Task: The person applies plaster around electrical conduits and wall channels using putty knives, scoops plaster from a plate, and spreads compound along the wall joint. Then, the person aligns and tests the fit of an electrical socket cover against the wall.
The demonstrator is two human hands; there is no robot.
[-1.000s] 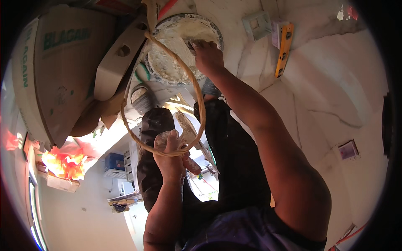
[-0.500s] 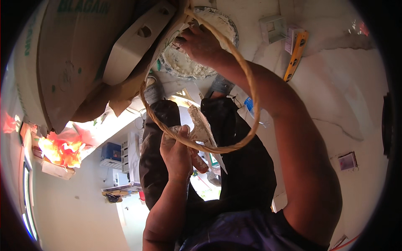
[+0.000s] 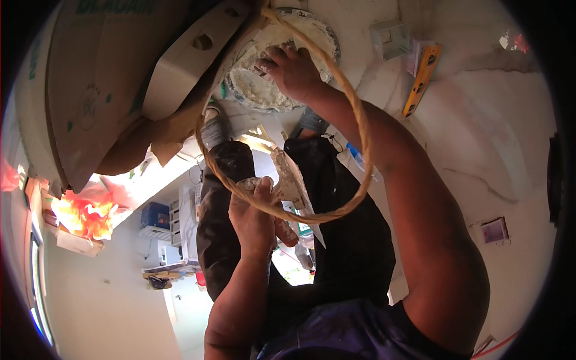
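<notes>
The left hand (image 3: 251,219) is wrapped around a paste-caked trowel (image 3: 288,180), tilted between the dark trouser legs (image 3: 354,252), while the right hand (image 3: 294,75) reaches over the pale paste (image 3: 261,84) in the round bucket (image 3: 273,109), its fingers bent (whether they pinch anything, I cannot tell). A twisted cord (image 3: 365,138) loops across the left hand in this view; if it hangs within reach, raising the trowel could snag it. Tipping the trowel further might drop crumbs of paste onto the trousers.

Green capital lettering (image 3: 117,7) on two faces of the large cardboard box (image 3: 90,57), upper left
</notes>
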